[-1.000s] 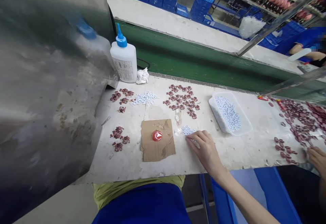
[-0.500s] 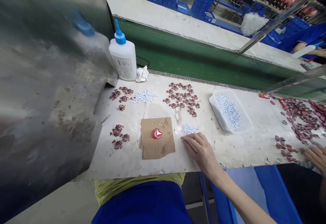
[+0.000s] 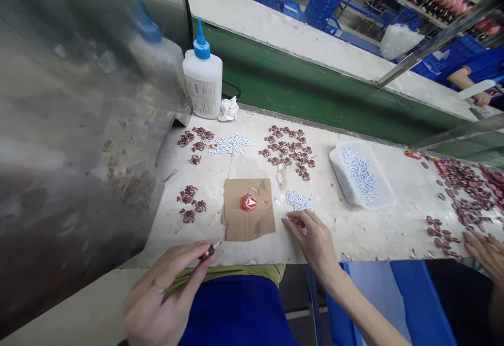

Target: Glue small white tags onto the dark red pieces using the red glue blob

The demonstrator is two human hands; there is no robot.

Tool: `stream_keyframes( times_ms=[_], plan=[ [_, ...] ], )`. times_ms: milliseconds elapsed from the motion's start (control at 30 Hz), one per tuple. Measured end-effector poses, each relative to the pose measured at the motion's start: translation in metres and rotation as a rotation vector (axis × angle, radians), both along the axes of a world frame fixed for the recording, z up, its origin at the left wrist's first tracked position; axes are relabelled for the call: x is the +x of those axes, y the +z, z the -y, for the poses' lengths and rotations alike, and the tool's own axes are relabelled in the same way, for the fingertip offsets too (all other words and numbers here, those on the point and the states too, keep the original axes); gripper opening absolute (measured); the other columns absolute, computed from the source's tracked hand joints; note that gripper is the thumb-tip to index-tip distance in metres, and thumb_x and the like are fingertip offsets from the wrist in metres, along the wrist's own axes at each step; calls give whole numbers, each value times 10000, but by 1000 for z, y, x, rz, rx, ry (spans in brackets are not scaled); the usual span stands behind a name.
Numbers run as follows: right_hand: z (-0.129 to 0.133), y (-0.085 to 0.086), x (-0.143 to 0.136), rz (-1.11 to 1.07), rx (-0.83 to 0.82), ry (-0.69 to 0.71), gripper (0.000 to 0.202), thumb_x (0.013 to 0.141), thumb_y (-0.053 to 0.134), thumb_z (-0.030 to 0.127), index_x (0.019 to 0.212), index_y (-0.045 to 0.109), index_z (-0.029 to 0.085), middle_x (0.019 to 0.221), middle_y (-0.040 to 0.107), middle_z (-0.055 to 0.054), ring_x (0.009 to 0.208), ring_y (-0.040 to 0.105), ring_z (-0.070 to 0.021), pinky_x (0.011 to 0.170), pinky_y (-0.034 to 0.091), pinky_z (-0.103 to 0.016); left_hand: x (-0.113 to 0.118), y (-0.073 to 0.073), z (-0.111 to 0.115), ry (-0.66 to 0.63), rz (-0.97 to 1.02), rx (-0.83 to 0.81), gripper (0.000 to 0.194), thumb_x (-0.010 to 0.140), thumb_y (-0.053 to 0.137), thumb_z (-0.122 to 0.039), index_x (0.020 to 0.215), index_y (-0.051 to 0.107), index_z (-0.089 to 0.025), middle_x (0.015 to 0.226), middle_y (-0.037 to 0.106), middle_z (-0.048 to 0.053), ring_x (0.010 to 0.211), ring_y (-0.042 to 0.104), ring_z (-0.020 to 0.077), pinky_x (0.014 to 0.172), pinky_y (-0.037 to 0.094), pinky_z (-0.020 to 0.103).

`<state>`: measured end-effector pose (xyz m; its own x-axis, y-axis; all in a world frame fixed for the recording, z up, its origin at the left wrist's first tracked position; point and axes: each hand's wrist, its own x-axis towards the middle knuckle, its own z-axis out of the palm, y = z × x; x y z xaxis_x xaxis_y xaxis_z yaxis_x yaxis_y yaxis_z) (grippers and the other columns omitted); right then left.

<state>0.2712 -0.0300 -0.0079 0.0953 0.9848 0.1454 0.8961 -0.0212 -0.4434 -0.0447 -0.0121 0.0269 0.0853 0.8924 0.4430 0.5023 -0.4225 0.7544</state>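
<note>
My left hand (image 3: pixel 163 293) is near the bench's front edge, pinching a small dark red piece (image 3: pixel 208 252) between thumb and fingers. My right hand (image 3: pixel 313 238) rests on the bench with its fingertips touching a small heap of white pieces (image 3: pixel 298 200); whether it grips one I cannot tell. Left of that hand lies a brown cardboard square (image 3: pixel 248 209) with a red blob (image 3: pixel 248 202) on it.
A white glue bottle (image 3: pixel 203 81) with a blue nozzle stands at the back beside a crumpled tissue (image 3: pixel 228 109). Dark red pieces (image 3: pixel 289 149) lie in groups, white ones fill a plastic tray (image 3: pixel 362 175). Another person's hand (image 3: pixel 486 249) is at right. A metal housing (image 3: pixel 79 125) fills the left.
My left hand has come into view at the lower left, holding a small dark red piece. My right hand has slid slightly toward me beside the white heap.
</note>
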Motion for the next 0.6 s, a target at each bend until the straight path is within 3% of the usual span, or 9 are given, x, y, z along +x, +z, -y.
stream_keyframes(
  times_ms=[133, 267, 367, 467, 600],
  plan=[
    [0, 0, 2, -17, -10, 42, 194, 1060, 540, 276, 999, 708, 199, 879, 721, -65, 790, 714, -221, 683, 566, -331, 22, -9, -13, -23, 11, -84, 241, 884, 753, -158, 1108, 727, -241, 1021, 780, -66, 897, 746, 41, 967, 545, 94],
    [-1, 7, 12, 19, -11, 121, 202, 1058, 522, 215, 1019, 721, 205, 959, 755, -84, 858, 732, -243, 717, 574, -349, 29, -16, -16, -46, 76, -218, 312, 895, 740, -178, 1190, 682, -262, 1031, 774, -64, 901, 750, 51, 956, 564, 116],
    [-6, 11, 16, 107, -57, 189, 208, 1049, 523, 192, 984, 720, 196, 933, 747, -91, 798, 718, -243, 680, 558, -356, 30, -15, -19, -100, 72, -212, 290, 945, 663, -160, 1222, 647, -244, 1037, 739, -32, 900, 715, 34, 921, 551, 108],
    [-14, 16, 17, 154, -75, 257, 242, 1041, 508, 172, 920, 717, 184, 904, 734, -107, 782, 701, -256, 665, 541, -371, 29, -10, -22, -155, 56, -174, 182, 979, 576, -113, 1087, 672, -224, 981, 677, -13, 914, 664, 22, 905, 513, 98],
    [-31, 23, 13, 44, -75, 252, 193, 1013, 544, 168, 942, 722, 182, 894, 748, -89, 781, 716, -236, 693, 563, -359, 27, -6, -25, -184, 31, -121, 224, 948, 646, -119, 1142, 677, -226, 996, 663, -8, 944, 657, 26, 938, 497, 97]
  ],
)
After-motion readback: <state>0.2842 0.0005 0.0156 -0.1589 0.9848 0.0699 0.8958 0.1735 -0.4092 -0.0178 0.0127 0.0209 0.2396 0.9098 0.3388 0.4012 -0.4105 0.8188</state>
